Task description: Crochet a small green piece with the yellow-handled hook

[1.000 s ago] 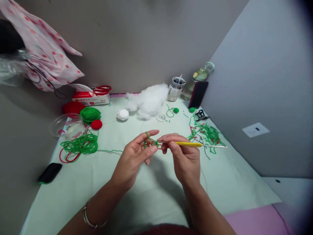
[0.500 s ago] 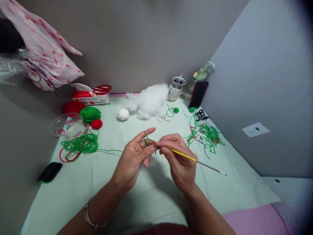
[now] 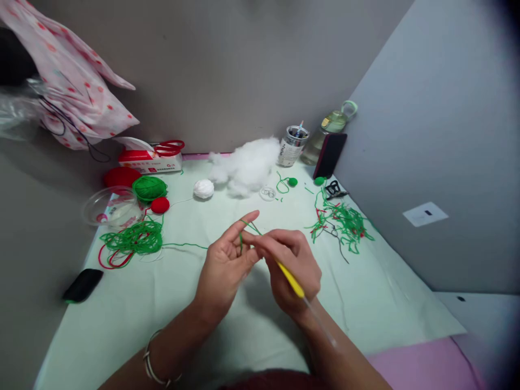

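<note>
In the head view my right hand (image 3: pixel 294 268) is closed round a crochet hook (image 3: pixel 291 279) with a yellow grip. Its bare metal end slants down to the right, blurred, and the working tip is hidden among my fingers. My left hand (image 3: pixel 225 265) pinches close by, index finger stretched out, with green yarn (image 3: pixel 241 241) looped over it and running to the hook. Whatever small piece sits in the pinch is hidden by my fingertips. From this hand the strand leads left to a loose heap of green yarn (image 3: pixel 136 236).
Left stand a green yarn ball (image 3: pixel 150 188), a red ball (image 3: pixel 160 205), a clear plastic bowl (image 3: pixel 108 208) and red scissors (image 3: pixel 169 148) on a box. White stuffing (image 3: pixel 252 165) lies at the back. Rightward are a phone (image 3: pixel 330 156), a bottle (image 3: pixel 320 141) and yarn scraps (image 3: pixel 347 222).
My right hand has turned, so the hook's rear end now points more steeply down and toward me. The yarn at my left index finger is drawn out toward the hook.
</note>
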The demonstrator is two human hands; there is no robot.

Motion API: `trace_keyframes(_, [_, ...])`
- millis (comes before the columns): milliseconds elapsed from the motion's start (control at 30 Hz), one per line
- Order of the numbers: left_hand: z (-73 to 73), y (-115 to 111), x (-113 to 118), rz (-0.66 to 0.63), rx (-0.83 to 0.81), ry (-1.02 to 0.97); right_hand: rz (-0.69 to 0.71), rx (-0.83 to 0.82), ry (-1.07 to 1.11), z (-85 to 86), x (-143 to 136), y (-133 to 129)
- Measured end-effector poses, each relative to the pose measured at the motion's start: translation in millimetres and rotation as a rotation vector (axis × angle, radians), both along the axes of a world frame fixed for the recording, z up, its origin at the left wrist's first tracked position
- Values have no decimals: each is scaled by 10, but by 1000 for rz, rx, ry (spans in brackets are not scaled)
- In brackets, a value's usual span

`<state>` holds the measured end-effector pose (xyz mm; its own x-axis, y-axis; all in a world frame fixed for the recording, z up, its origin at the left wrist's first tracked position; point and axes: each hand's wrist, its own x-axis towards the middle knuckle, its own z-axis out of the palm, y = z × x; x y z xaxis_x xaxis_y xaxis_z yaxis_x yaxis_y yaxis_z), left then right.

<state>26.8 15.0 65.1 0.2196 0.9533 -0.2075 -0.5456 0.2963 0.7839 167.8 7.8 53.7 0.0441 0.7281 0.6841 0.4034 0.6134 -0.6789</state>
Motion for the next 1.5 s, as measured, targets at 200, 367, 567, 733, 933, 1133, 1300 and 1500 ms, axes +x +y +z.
trace_keyframes(200, [42, 61, -82, -95, -85, -138, 131, -156, 431, 25, 106, 79])
trace_keyframes(367, [31, 47, -58, -68, 23, 20, 292, -330, 491, 40, 77, 110])
trace_keyframes(567, [0, 67, -54, -85, 21, 88, 273, -382, 468, -9, 58, 93])
trace_keyframes(733, [16, 88, -100, -93, 44, 90, 333, -494, 636, 6, 102, 145])
trace_keyframes(933, [36, 90, -142, -94, 72, 128, 348, -444, 589, 71, 137, 119])
trace_keyframes(1133, [-2, 98, -154, -38, 117, 205, 213, -106, 158, 31, 159, 23])
trace_keyframes(1300, [-32, 63, -88, -32, 58, 76, -8, 198, -350, -40, 128, 7])
trace_keyframes(1500, [21, 81, -84, -127, -120, -135, 90, -24, 174, 6, 116, 25])
